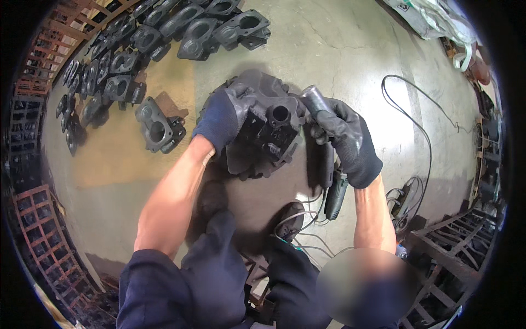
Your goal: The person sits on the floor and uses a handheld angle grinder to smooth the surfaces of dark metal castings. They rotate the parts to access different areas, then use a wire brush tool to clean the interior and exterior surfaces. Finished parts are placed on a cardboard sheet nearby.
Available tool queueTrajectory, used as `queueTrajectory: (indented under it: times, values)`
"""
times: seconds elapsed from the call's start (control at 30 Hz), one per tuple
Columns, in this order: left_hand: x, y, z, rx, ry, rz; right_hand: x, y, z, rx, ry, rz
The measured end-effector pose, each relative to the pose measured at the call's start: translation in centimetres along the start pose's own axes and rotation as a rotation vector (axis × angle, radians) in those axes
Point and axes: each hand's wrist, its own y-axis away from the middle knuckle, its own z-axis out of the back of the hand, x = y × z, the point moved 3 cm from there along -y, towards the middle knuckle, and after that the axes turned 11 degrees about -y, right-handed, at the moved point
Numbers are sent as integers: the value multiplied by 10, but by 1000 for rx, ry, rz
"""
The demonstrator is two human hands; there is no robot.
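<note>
My left hand (222,112), in a dark blue and grey work glove, grips the left side of a dark cast metal part (268,131) with a round bore on top, held up in front of me. My right hand (348,140), in a matching glove, is closed around the body of a slim power grinder (323,142). The tool's metal nose rests against the part's upper right edge. The grinder's green rear end hangs below my right wrist, with its cable trailing down.
Several similar dark castings (159,129) lie in rows on the concrete floor (339,49) at the upper left. A black cable (422,131) loops across the floor at right. Rusty metal racks (38,230) stand at left and lower right. White sacks (433,19) sit at top right.
</note>
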Motion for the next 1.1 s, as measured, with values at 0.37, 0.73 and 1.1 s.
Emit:
queueTrajectory:
  times: [0.37,0.73,1.1]
  values:
    - [-1,8,0,96,-8,-40,-13,-30,-17,211,-12,250]
    - [-9,-1,15,211,260,223,6,-35,-52,14,97,129]
    - [-8,1,10,218,357,237,8,-15,-69,-112,810,376]
